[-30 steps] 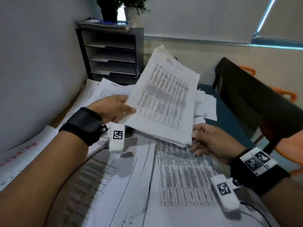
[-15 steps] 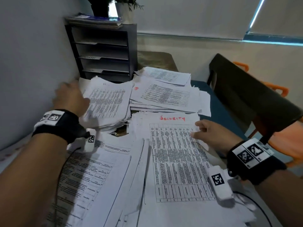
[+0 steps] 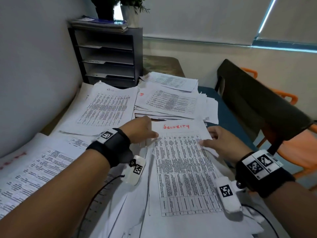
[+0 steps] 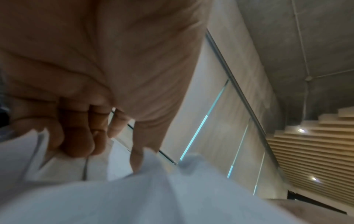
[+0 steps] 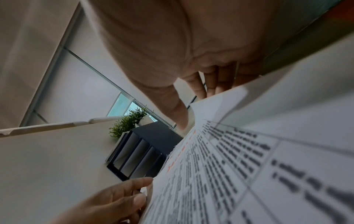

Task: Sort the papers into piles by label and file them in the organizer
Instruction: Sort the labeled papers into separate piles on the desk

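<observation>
A sheet headed "Security" in red (image 3: 181,169) tops the near stack. My left hand (image 3: 151,133) is at its upper left edge, thumb on the print, fingers curled at the paper's edge (image 4: 107,151). My right hand (image 3: 208,138) pinches the upper right edge, thumb on top and fingers behind the sheet (image 5: 193,106). Behind lie a left pile (image 3: 109,107), a right pile with a red mark (image 3: 169,102) and a smaller far pile (image 3: 173,81). The dark shelved organizer (image 3: 109,55) stands against the back wall.
More printed sheets (image 3: 34,169) spread at the near left beside the wall. A dark chair back (image 3: 257,103) and orange seats (image 3: 300,146) stand on the right. Potted plants (image 3: 130,7) and flat papers sit on the organizer.
The lifted bundle has been laid on the left pile. My left hand has swung back right to the Security sheet's left edge. My right hand stayed at the right edge.
</observation>
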`<state>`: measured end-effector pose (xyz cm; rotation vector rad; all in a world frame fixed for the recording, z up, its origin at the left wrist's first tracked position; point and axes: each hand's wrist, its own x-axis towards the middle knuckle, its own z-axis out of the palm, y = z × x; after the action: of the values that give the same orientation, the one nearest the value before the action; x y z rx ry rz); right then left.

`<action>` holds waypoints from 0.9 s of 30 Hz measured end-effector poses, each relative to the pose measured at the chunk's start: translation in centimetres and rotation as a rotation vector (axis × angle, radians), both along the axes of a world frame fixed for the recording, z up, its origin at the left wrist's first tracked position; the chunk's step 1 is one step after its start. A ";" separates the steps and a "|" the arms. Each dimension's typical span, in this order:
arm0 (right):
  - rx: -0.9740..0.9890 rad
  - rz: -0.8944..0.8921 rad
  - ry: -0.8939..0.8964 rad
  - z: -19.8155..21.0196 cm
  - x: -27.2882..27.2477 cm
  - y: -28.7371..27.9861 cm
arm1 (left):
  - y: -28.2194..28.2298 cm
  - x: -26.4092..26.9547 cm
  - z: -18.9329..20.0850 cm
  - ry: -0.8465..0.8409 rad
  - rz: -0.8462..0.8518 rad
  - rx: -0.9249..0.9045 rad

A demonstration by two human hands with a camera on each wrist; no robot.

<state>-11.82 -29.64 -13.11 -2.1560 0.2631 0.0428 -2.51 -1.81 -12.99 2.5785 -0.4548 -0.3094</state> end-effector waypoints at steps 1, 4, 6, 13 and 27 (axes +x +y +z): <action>0.029 -0.007 -0.019 -0.1 0.1 0.0 | 0.1 -0.1 -0.1 -0.003 0.024 0.004; 0.073 -0.043 -0.071 -0.4 0.2 0.2 | 0.5 0.0 -0.4 0.005 0.072 -0.092; 0.099 -0.055 -0.085 -0.4 0.2 0.4 | 0.6 0.1 -0.5 0.023 0.087 -0.181; 0.181 -0.038 -0.098 -0.3 -0.3 1.0 | 0.7 -0.2 0.2 -0.040 0.075 -0.407; 0.417 -0.204 -0.333 0.7 0.8 -0.5 | -0.4 -2.3 1.0 0.361 -0.100 -0.611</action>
<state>-11.05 -30.12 -12.41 -1.6803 0.2527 -0.3463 -4.85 -2.20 -11.97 1.8624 -0.4574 -0.5602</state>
